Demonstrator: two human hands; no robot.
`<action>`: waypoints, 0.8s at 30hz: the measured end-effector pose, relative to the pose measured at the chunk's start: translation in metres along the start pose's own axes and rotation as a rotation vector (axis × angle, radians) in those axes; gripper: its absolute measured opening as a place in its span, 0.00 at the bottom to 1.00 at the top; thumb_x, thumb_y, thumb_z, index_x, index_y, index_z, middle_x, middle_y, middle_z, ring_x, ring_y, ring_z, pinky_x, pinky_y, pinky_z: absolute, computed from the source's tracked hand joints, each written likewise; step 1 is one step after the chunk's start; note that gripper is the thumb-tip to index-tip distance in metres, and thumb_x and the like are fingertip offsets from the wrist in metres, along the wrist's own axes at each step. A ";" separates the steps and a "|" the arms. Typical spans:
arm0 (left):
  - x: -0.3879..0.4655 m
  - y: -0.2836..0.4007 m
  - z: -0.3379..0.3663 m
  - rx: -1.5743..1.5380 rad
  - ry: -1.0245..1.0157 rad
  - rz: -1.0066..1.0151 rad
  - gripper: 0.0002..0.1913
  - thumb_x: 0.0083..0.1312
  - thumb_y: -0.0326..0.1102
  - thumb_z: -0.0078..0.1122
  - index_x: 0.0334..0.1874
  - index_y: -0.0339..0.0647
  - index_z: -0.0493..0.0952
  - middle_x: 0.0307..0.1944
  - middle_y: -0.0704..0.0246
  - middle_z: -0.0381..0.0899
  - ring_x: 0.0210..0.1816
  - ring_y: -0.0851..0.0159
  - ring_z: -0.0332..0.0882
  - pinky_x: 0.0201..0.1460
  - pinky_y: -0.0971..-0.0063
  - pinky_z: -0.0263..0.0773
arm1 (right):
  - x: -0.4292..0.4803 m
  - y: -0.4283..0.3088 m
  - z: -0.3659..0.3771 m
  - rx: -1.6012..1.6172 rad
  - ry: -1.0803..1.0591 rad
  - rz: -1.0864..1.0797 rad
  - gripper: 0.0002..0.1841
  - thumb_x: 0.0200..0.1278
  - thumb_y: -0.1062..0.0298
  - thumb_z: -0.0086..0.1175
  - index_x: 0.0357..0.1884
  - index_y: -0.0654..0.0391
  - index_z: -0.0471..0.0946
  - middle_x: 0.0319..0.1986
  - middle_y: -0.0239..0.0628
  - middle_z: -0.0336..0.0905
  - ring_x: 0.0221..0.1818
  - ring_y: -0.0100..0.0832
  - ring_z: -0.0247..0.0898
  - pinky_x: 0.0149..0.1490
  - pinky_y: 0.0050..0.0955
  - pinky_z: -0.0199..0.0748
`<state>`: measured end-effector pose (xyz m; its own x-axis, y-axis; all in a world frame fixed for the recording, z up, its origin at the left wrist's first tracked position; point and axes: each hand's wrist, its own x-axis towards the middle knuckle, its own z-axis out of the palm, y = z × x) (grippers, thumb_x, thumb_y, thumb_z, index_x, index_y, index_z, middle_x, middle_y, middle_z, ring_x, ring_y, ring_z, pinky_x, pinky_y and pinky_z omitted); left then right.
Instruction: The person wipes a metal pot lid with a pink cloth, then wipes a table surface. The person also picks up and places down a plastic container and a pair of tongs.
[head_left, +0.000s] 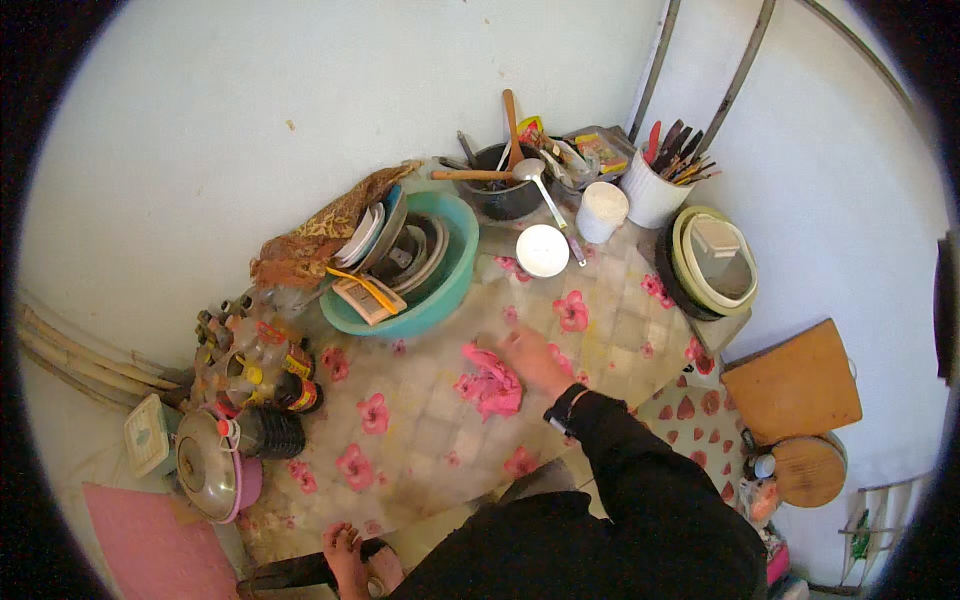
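Note:
On the flower-print tablecloth, my right hand is at a crumpled pink cloth. The fingers are blurred and point towards the upper left, and I cannot tell whether they grip the cloth. A dark band shows at this wrist, below a black sleeve. At the lower left, by the table's near edge, is a bare hand with curled fingers. It lies beside dark shapes, and whose hand it is cannot be told. Beyond my right hand stands a white bowl, upright.
A turquoise basin holds bowls, plates and a grater. Further back is a black pot with a ladle across it. Sauce bottles and a lidded pink pot are left; stacked basins and cutting boards are right.

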<state>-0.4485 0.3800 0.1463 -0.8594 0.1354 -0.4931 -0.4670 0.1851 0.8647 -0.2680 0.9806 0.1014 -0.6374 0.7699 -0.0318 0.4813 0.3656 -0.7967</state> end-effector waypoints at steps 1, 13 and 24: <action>-0.004 0.002 0.005 -0.024 0.006 -0.023 0.13 0.81 0.36 0.64 0.62 0.42 0.79 0.53 0.69 0.86 0.50 0.67 0.86 0.50 0.71 0.80 | 0.023 0.011 -0.017 0.106 0.168 0.233 0.20 0.82 0.52 0.59 0.64 0.55 0.80 0.50 0.49 0.87 0.42 0.45 0.87 0.46 0.45 0.84; -0.106 -0.098 0.103 -0.143 0.197 -0.140 0.10 0.79 0.29 0.64 0.59 0.43 0.79 0.49 0.64 0.88 0.51 0.56 0.88 0.49 0.58 0.86 | 0.172 0.095 -0.057 0.574 0.283 0.419 0.27 0.76 0.71 0.56 0.72 0.68 0.62 0.48 0.60 0.85 0.27 0.48 0.87 0.29 0.43 0.88; -0.122 -0.111 0.141 -0.203 0.049 -0.184 0.08 0.78 0.30 0.66 0.56 0.45 0.80 0.48 0.65 0.88 0.44 0.58 0.88 0.41 0.65 0.82 | 0.153 0.095 -0.028 0.220 -0.008 0.366 0.35 0.74 0.56 0.64 0.71 0.72 0.67 0.57 0.70 0.84 0.59 0.70 0.82 0.66 0.60 0.79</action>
<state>-0.2630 0.4799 0.0970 -0.7627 0.0690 -0.6430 -0.6444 0.0030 0.7647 -0.3025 1.1478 0.0380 -0.4535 0.8235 -0.3409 0.5372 -0.0527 -0.8418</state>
